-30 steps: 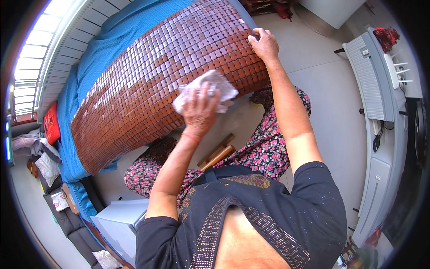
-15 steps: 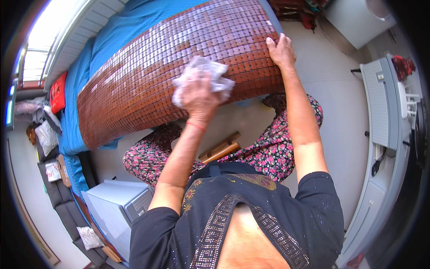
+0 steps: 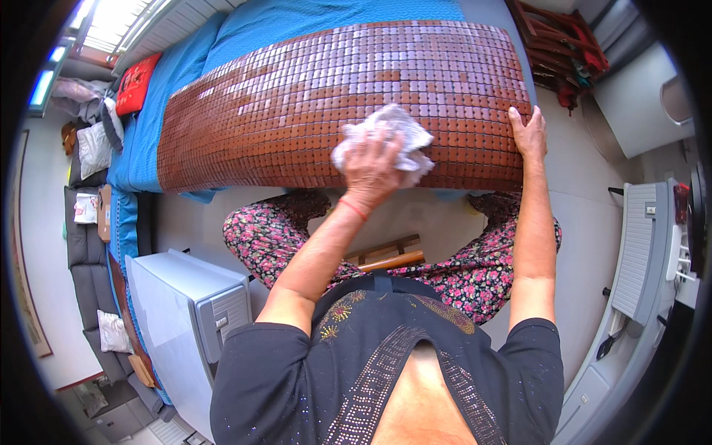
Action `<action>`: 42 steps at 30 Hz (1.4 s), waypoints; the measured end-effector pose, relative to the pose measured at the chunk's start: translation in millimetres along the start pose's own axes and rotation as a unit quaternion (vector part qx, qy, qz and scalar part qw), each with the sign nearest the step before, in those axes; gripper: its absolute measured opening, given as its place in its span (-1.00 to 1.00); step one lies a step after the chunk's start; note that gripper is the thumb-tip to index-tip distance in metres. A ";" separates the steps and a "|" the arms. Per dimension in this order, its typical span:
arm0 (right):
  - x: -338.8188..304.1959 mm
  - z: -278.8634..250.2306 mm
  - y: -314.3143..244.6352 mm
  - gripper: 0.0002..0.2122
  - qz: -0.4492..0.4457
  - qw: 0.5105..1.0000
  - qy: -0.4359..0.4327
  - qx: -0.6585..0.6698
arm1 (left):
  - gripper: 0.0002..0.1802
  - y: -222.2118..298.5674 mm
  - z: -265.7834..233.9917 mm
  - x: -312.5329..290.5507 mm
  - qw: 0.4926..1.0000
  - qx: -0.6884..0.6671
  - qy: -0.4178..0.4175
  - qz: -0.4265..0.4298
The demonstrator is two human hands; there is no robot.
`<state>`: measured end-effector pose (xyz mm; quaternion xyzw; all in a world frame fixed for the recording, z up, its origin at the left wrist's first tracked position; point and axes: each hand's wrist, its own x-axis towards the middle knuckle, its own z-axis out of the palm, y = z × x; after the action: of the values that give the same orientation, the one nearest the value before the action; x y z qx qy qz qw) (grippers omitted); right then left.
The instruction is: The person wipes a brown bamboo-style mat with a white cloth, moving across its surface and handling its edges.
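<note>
A mat of small reddish-brown tiles [image 3: 245, 152] lies over the blue bed cover in front of me, its near edge curving down. On its near half, my left hand [image 3: 372, 167] presses a crumpled whitish cloth [image 3: 408, 141] with the fingers over it. A red cord circles that wrist. At the mat's right edge rests my right hand [image 3: 529, 135], thumb on the tiles and fingers over the side, holding the edge. The undersides of those fingers are hidden.
A small wooden stool [image 3: 393, 256] stands between my legs. To the left are a pale blue-grey cabinet [image 3: 185, 297] and a dark grey sofa [image 3: 87, 245]. A red package [image 3: 138, 83] lies on the blue cover [image 3: 245, 37]. Folded dark-red wooden chairs [image 3: 549, 44] stand far right.
The whole view has shifted, so the mat appears more level and lower. My left hand and the cloth have slid slightly over the tiles. The right hand stays at the mat's edge.
</note>
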<state>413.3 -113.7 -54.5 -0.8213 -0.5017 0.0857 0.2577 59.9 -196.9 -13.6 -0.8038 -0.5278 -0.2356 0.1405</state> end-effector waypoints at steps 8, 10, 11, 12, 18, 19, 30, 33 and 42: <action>-1.0 -1.3 -7.5 -0.15 0.024 1.000 -0.015 -0.015 | -0.41 -169.0 -27.4 -51.4 0.937 0.174 -0.049 -0.299; -2.8 -1.5 -11.0 -0.16 0.022 0.999 -0.018 -0.017 | -0.42 -172.1 -21.2 -44.0 0.922 0.222 -0.050 -0.314; -2.3 -3.0 -10.1 -0.16 0.025 0.999 -0.018 -0.026 | -0.43 -162.4 -18.6 -34.6 0.915 0.225 -0.082 -0.324; -1.4 -4.0 -8.8 -0.16 0.028 0.999 -0.012 -0.028 | -0.43 -145.8 -17.2 -20.2 0.909 0.224 -0.113 -0.334; -5.8 -3.0 -7.9 -0.20 0.000 1.000 0.009 -0.030 | -0.49 -11.7 6.5 51.7 0.991 0.022 -0.102 -0.084; -6.8 -3.4 -10.8 -0.21 -0.002 0.999 0.011 -0.037 | -0.46 6.4 14.7 60.9 0.996 0.007 -0.080 -0.049; -15.5 -10.5 -20.5 -0.23 0.013 0.999 0.006 -0.039 | -0.48 56.6 84.8 188.7 0.982 -0.061 -0.178 -0.029; -18.1 -12.5 -23.4 -0.23 0.011 0.999 0.000 -0.037 | -0.48 41.9 97.7 217.1 0.977 -0.037 -0.203 -0.046; -20.6 -18.3 -29.5 -0.23 0.015 0.999 -0.005 -0.043 | -0.49 5.7 131.6 289.2 0.955 0.000 -0.276 -0.109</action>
<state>387.7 -127.0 -26.3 -0.8385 -0.4939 0.0718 0.2188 191.3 89.5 27.2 -0.7753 -0.6303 -0.0179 -0.0372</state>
